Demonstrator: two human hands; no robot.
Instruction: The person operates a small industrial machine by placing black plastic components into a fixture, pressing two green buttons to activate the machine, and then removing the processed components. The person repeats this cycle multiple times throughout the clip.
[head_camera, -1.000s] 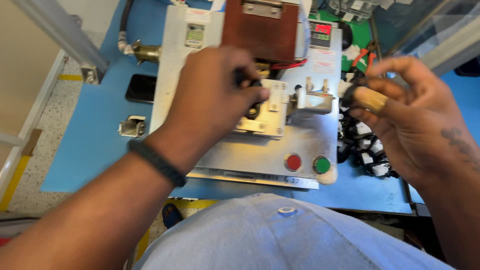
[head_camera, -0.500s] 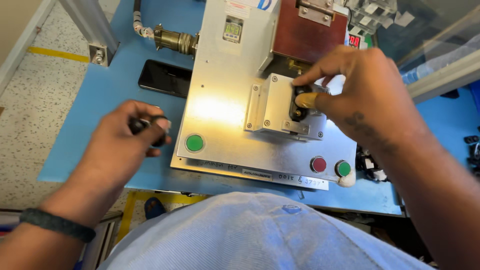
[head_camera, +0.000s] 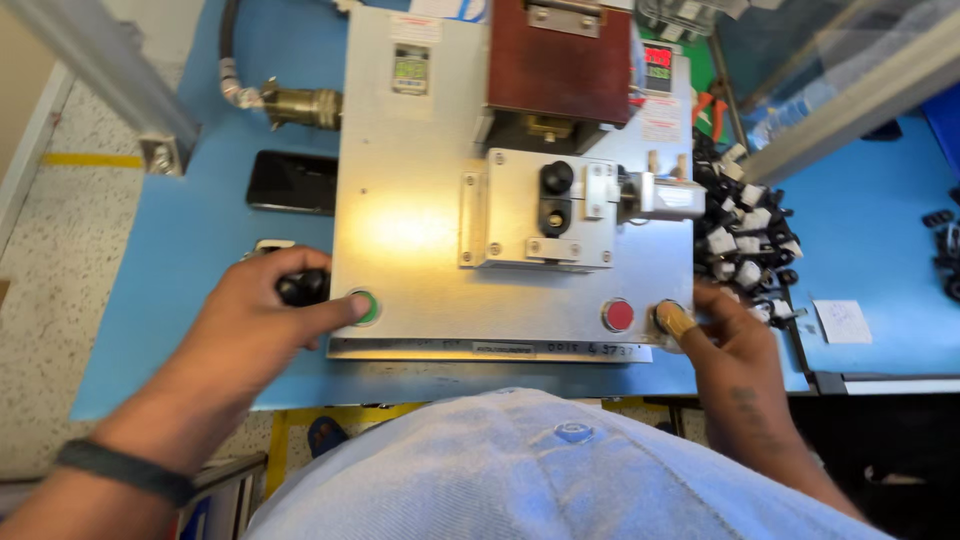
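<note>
Since the earlier frame, both hands have dropped to the metal machine plate's front edge. The left hand curls around a small black part, its thumb on the green button at seven o'clock. The right hand, fingers loosely bent, presses a thumb at five o'clock beside the red button. Small rectangular labels sit at the plate's twelve o'clock; a white paper slip lies at three o'clock, beside a heap of black-and-white parts.

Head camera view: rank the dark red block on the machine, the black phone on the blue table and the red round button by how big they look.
1. Dark red block, largest.
2. Black phone.
3. Red round button, smallest by far.
</note>
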